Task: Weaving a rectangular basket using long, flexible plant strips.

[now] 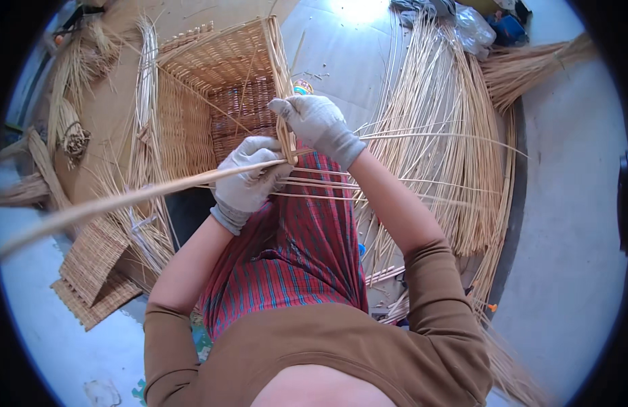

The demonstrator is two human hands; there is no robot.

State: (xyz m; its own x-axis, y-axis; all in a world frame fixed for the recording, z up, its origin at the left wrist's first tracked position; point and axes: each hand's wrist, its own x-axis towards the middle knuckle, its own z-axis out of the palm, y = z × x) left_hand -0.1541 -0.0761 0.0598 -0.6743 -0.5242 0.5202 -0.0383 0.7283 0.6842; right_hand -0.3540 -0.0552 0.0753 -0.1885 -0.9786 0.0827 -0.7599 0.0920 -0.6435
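Basket point(185, 129), squarish woven wicker, is tipped on its side just beyond the person's lap, open mouth twd the wearer. Thin stick point(248, 76) slants across the mouth. Both hands are in pale knit gloves, at the basket's R edge. R hand point(319, 123) is closed on the rim point(273, 51), thumb laid over it. L hand point(249, 178), lower & nearer the body, has fingers curled round the rim's near corner; can't tell if it also pinches the long thick cane point(124, 197), which runs from that corner across the glove & out to far L. Few thin strands point(321, 183) stick out R below the hands, over the red/blue checked cloth point(287, 288) on the lap. On floor: big spread of loose pale canes point(429, 136) at R, w/ clear plastic bag point(473, 30) near its top end; tied cane bundle point(75, 139) at L; two flat woven panels point(93, 261) overlapping, lower L.
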